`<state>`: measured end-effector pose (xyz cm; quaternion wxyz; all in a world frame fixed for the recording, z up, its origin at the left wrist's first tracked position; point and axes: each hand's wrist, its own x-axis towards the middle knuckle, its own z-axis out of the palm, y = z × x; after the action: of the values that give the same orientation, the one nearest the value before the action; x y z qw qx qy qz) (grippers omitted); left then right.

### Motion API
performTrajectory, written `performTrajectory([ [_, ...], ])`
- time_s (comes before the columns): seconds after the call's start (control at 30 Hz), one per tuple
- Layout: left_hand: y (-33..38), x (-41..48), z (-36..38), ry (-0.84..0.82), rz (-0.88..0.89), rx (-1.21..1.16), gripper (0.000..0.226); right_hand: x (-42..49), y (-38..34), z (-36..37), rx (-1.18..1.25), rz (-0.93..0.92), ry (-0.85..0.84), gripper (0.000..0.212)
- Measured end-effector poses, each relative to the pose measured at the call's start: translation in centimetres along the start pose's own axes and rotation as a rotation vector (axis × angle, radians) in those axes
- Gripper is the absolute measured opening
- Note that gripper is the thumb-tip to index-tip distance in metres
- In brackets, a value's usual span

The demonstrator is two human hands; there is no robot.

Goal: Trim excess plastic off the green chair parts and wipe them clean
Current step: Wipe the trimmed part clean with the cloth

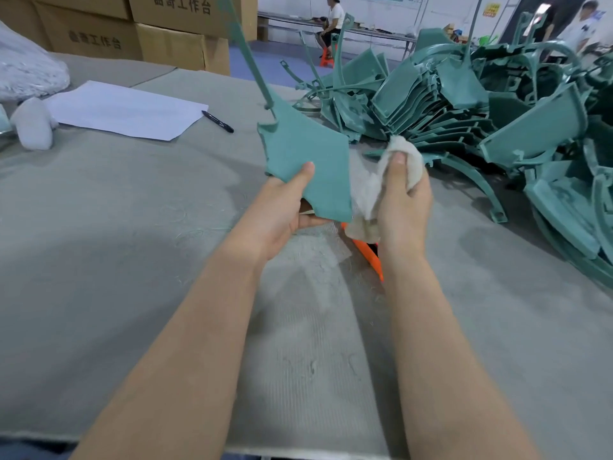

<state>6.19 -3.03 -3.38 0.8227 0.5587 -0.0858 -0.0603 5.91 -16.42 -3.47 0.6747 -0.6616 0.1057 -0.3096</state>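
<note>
Grey table: left hand grips green part; right hand grips rag.

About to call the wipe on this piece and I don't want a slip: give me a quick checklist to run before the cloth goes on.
1. Left hand grips the green part, thumb on its face: ok.
2. Right hand holds the cloth bunched: ok.
3. Cloth on the part's front face: not ok; it sits beside the right edge.
4. Orange tool out of both hands, lying on the table beneath them: ok.
5. Trimming finished: cannot tell; a long thin stem rises from the part's top.
6. Pile of green parts apart from the held one: ok.
</note>
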Motion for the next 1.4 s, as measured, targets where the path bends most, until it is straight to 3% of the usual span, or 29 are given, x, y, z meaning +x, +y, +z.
performTrajectory([
  [0.1, -0.1, -0.2, 0.5, -0.022, -0.009, 0.073, 0.029, -1.0, 0.1, 1.4, -0.248, -0.192, -0.325, 0.038],
  [0.17, 0.1, -0.3, 0.6, -0.022, 0.006, 0.114, 0.035, -1.5, 0.4, 2.2, -0.425, -0.285, -0.425, 0.04],
  [0.27, 0.2, -0.6, 0.7, -0.001, 0.057, 0.215, 0.03, -1.0, 0.6, 1.9, -0.41, -0.249, -0.3, 0.041],
  [0.43, 0.0, -0.7, 0.9, -0.04, 0.082, 0.313, 0.028, 0.8, 0.6, -0.1, -0.338, -0.155, 0.023, 0.017],
  [0.67, 0.9, -0.5, -0.4, -0.125, -0.088, 0.134, 0.026, 1.5, 1.3, -0.7, -0.238, 0.016, 0.043, 0.019],
  [0.87, 1.0, -0.1, -1.0, 0.061, -0.156, -0.035, 0.025, 1.1, 0.9, -0.5, -0.136, 0.115, -0.071, 0.01],
  [1.03, 1.4, -0.1, -0.6, -0.09, -0.05, -0.439, 0.045, 0.4, 0.6, 0.1, -0.024, 0.16, -0.068, 0.015],
  [1.17, -0.1, 0.1, 0.6, -0.124, 0.011, -0.354, 0.037, -1.1, 0.1, 1.6, 0.012, 0.238, -0.142, 0.027],
  [1.3, -1.1, 0.6, 0.4, 0.106, 0.014, -0.256, 0.016, -1.5, 0.1, 2.1, -0.165, 0.109, -0.283, 0.022],
  [1.4, -1.0, 1.0, -0.2, 0.212, 0.002, -0.257, 0.019, -1.0, 0.3, 1.2, -0.364, -0.066, -0.198, 0.033],
])
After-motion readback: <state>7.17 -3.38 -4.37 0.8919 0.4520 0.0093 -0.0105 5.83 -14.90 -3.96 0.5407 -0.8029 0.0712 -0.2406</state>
